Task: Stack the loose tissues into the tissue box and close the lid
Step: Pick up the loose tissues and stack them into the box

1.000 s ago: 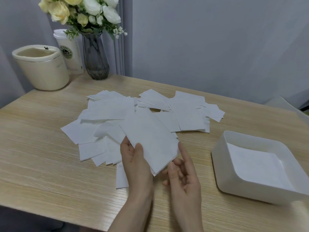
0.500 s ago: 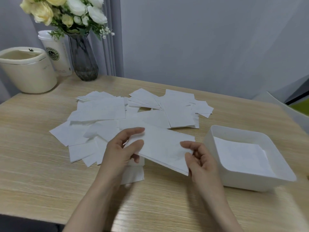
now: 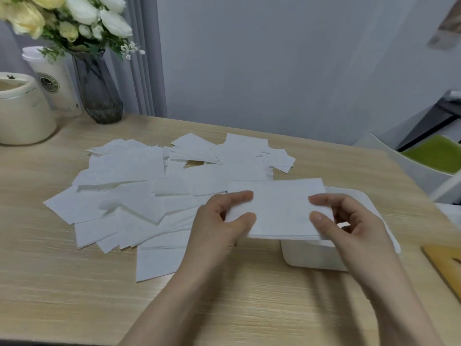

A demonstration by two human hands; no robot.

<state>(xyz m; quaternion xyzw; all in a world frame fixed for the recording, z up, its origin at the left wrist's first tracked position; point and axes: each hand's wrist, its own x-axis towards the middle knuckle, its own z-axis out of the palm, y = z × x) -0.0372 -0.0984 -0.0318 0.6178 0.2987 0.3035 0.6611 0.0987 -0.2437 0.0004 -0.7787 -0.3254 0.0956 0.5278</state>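
A flat white tissue [image 3: 280,208] is held level between both hands, over the left part of the white tissue box [image 3: 311,255]. My left hand [image 3: 219,226] pinches its left edge and my right hand [image 3: 346,223] pinches its right edge. The tissue and hands hide most of the box's inside. Several loose white tissues [image 3: 139,193] lie scattered over the wooden table [image 3: 62,283] to the left and behind. A wooden lid [image 3: 446,265] lies at the right edge of the table.
At the back left stand a cream container [image 3: 22,113], a paper coffee cup [image 3: 55,81] and a dark glass vase [image 3: 98,93] of flowers. A white chair with a green cushion [image 3: 434,156] is beyond the table's right side.
Both hands carried the tissue to the right, from in front of the pile to above the box. The view has also swung right, bringing the wooden lid into sight.
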